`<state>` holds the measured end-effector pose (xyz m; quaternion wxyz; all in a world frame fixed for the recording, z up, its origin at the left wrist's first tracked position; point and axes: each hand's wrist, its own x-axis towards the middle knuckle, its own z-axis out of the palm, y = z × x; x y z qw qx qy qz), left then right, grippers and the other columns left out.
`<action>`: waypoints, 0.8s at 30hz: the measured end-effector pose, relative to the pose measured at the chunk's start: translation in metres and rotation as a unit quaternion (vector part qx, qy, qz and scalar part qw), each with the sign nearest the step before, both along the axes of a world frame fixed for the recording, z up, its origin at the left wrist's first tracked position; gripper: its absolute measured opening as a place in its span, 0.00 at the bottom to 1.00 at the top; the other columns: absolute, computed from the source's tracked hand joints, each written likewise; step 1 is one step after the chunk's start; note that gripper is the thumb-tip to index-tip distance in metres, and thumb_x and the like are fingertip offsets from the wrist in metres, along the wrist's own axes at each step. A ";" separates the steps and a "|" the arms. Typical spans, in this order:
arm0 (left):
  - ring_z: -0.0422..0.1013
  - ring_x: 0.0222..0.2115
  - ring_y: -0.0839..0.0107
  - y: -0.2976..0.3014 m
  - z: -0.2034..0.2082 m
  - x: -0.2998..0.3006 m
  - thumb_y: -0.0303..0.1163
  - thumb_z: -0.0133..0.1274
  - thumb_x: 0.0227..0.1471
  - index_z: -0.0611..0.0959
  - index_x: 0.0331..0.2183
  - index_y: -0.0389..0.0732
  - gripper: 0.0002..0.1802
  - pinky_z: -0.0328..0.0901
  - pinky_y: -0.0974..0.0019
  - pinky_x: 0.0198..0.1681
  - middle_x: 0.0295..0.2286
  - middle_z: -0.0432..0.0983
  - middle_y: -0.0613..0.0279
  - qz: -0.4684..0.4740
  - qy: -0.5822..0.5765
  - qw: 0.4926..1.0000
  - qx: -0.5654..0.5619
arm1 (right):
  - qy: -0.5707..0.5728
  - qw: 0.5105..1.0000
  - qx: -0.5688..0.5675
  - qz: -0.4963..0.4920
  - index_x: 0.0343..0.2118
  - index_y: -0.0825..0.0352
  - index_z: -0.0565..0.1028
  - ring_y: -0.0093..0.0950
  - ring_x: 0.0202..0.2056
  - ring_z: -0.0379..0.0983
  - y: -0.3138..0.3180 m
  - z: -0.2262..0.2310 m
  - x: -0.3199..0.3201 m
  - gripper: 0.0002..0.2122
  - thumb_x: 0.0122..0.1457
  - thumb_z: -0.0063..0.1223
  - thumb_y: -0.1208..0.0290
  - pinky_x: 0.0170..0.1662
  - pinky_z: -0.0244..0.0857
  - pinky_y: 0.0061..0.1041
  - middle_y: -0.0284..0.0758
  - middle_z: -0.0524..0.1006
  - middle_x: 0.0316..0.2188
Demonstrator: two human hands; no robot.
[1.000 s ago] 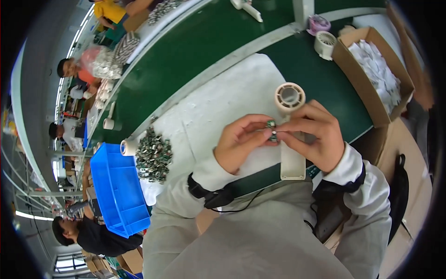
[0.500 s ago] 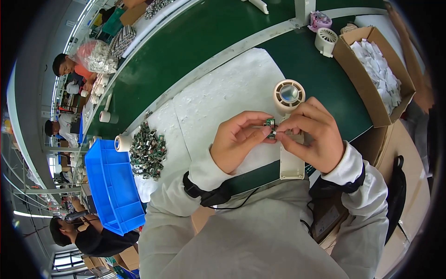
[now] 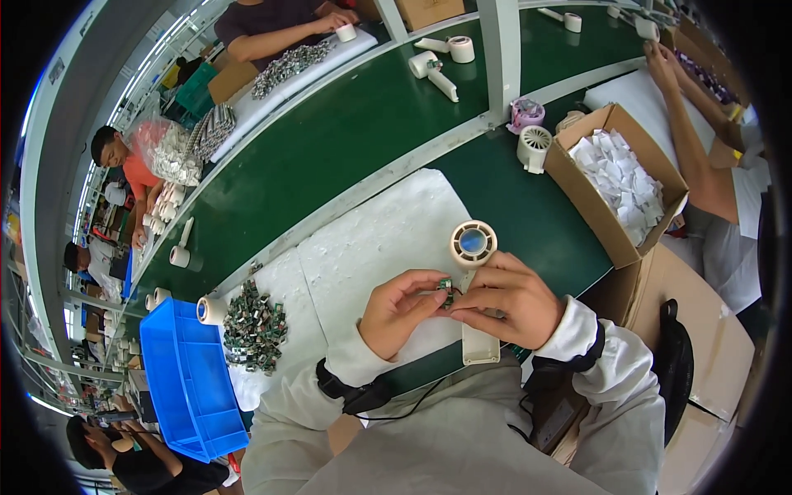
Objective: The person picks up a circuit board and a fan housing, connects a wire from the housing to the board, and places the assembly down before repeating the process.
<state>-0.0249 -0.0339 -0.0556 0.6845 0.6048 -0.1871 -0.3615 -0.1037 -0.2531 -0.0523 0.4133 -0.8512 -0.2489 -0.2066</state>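
1. Head view: the left hand (image 3: pixel 398 318) pinches a small green circuit board (image 3: pixel 446 290) between thumb and fingers, above the white mat (image 3: pixel 371 235).
2. The right hand (image 3: pixel 516 305) meets it there, thumb and forefinger drawn close together; whether they grip anything is too small to tell.
3. The near edge of the green table (image 3: pixel 569 227) runs just below both hands, close to the person's body.
4. Room to move lies over the mat, ahead of the left hand, as far as the pale rail (image 3: pixel 445 142) bordering it.
5. To the right, green tabletop stretches from the mat to an open cardboard box (image 3: pixel 586 206) of white slips, whose wall limits that side.
6. A beige handheld fan body (image 3: pixel 480 346) lies under the right hand, its round head beyond the fingers and its handle reaching the near edge.
7. On the left, a heap of circuit boards (image 3: pixel 254 326) and a blue divided bin (image 3: pixel 186 388) stand in the way of a sideways reach.
8. Farther off, a white grilled part (image 3: pixel 535 148) and a purple piece (image 3: pixel 525 114) sit near a white post (image 3: pixel 502 66); a co-worker's arm (image 3: pixel 697 169) shows past the box.
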 end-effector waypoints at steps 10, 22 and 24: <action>0.74 0.46 0.69 0.000 -0.003 0.002 0.22 0.52 0.61 0.76 0.50 0.32 0.15 0.71 0.65 0.51 0.44 0.76 0.54 0.004 -0.011 1.000 -0.012 | -0.002 0.998 -0.054 -0.010 0.39 0.60 0.83 0.31 0.38 0.70 0.004 0.006 -0.001 0.11 0.51 0.66 0.72 0.42 0.64 0.30 0.30 0.75 0.30; 0.74 0.46 0.67 0.000 -0.003 -0.001 0.21 0.50 0.62 0.74 0.51 0.30 0.16 0.72 0.63 0.52 0.46 0.75 0.53 0.003 -0.030 1.000 -0.007 | 0.018 0.996 -0.027 -0.079 0.34 0.65 0.82 0.29 0.33 0.70 0.005 0.011 -0.005 0.08 0.49 0.66 0.75 0.37 0.65 0.28 0.30 0.74 0.27; 0.75 0.45 0.67 0.001 -0.004 -0.002 0.21 0.50 0.62 0.74 0.51 0.30 0.16 0.72 0.63 0.52 0.45 0.75 0.53 0.001 -0.016 1.000 -0.024 | 0.046 0.993 -0.014 -0.108 0.33 0.66 0.81 0.29 0.31 0.70 0.006 0.011 -0.004 0.08 0.49 0.66 0.76 0.36 0.65 0.28 0.30 0.74 0.27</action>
